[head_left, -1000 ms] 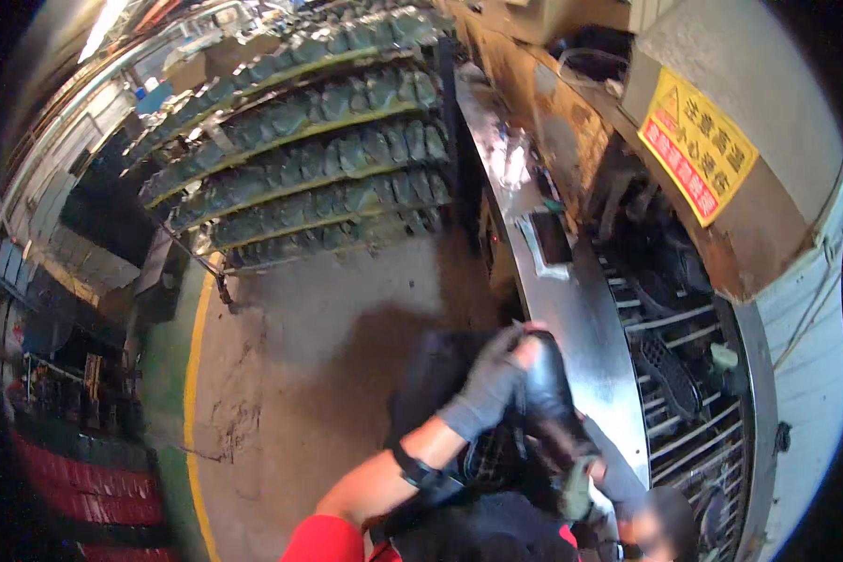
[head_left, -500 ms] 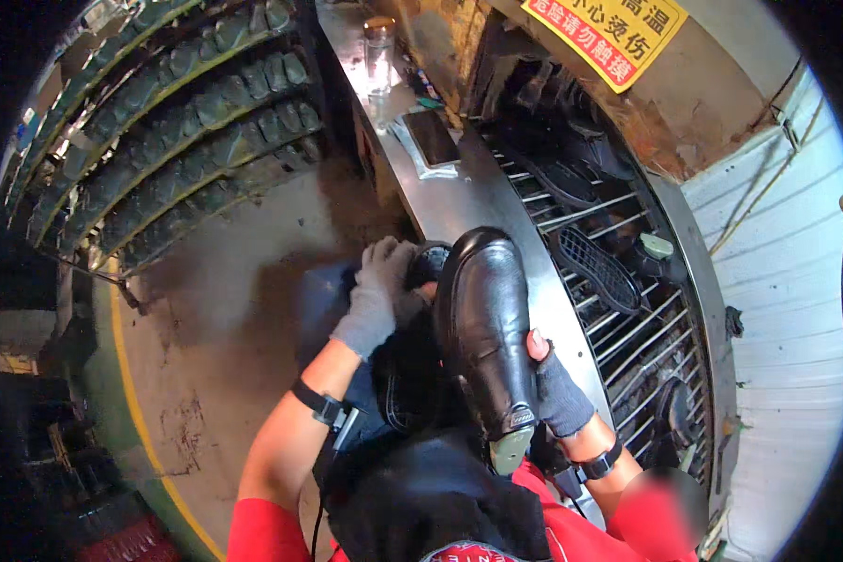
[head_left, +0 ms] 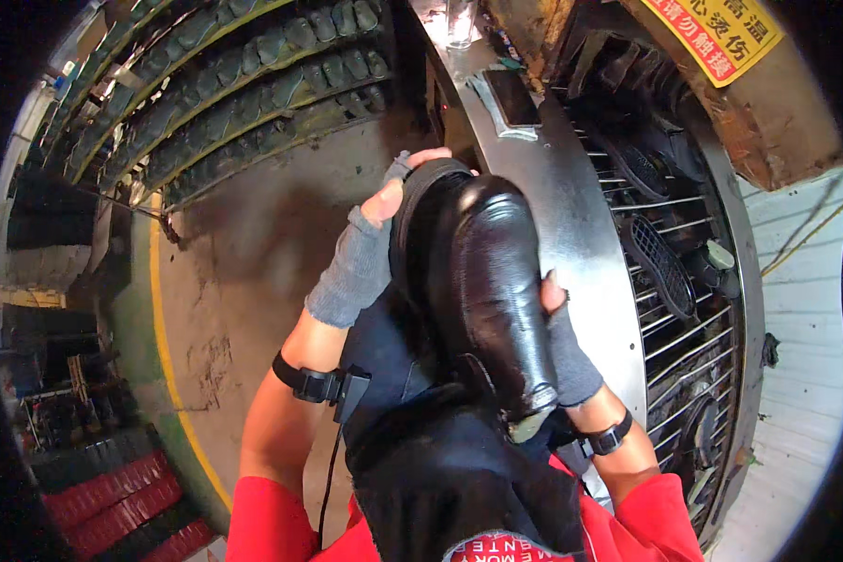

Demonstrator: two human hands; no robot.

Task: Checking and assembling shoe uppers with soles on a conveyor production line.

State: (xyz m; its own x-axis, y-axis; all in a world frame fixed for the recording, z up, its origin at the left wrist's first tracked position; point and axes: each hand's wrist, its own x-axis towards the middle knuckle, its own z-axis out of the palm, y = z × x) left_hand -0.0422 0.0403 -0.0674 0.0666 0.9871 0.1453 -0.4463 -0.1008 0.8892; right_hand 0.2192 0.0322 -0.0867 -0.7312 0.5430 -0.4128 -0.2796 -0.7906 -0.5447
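Observation:
A glossy black shoe upper (head_left: 498,281), its toe pointing away from me, is stretched over a last whose pale greenish end (head_left: 531,426) shows at the heel. My right hand (head_left: 571,351), in a grey fingerless glove, grips the upper along its right side; only the thumb shows clearly, the other fingers being hidden beneath. A black shoe sole (head_left: 414,229) lies against the upper's left side. Around the sole's toe end my left hand (head_left: 370,244), gloved alike, is closed, thumb on the near side and fingertips over the far edge.
Right of my hands runs a metal ledge (head_left: 581,234) bearing a phone (head_left: 512,98) on a cloth and a clear container (head_left: 460,23). Beyond it, soles (head_left: 660,267) lie on a conveyor of metal bars (head_left: 674,328). Racks of shoes (head_left: 281,89) stand at far left.
My left hand has brought the sole up from beside my lap against the upper's left side. The upper is rolled slightly in my right hand. The view has shifted left.

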